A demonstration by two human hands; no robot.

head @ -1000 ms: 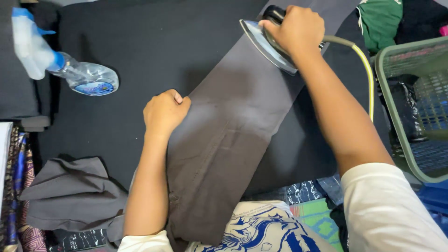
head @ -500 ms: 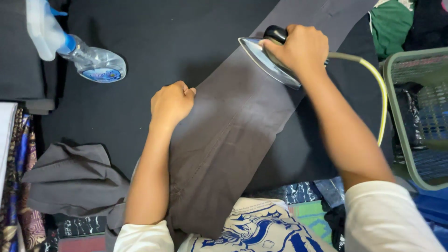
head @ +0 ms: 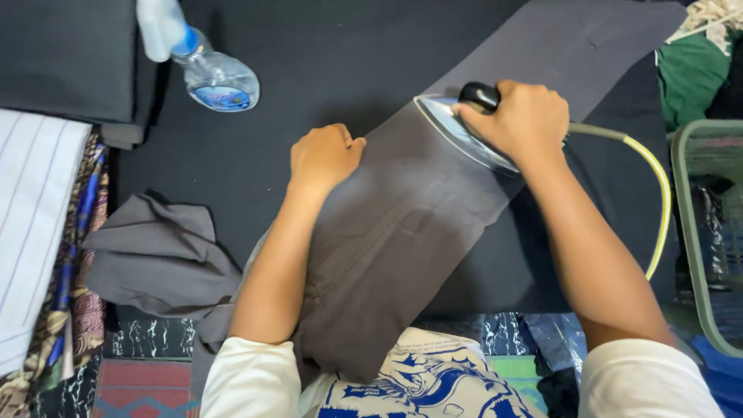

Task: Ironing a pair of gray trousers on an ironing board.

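A long dark grey piece of cloth (head: 410,224) lies slantwise across a black ironing surface (head: 309,54). My right hand (head: 522,120) grips the black handle of a metal-soled iron (head: 457,128) that rests on the cloth near its middle. My left hand (head: 323,155), fingers curled, presses down on the cloth's left edge, a little left of the iron. A pale yellow cord (head: 658,186) runs from the iron off to the right.
A clear spray bottle with a blue collar (head: 205,66) lies at the upper left. A crumpled grey cloth (head: 159,251) sits at the left, beside stacked folded fabrics (head: 39,232). A green basket (head: 704,232) stands at the right edge.
The iron and my right hand have slid down the cloth toward me. My left hand stays pressed on the cloth's edge.
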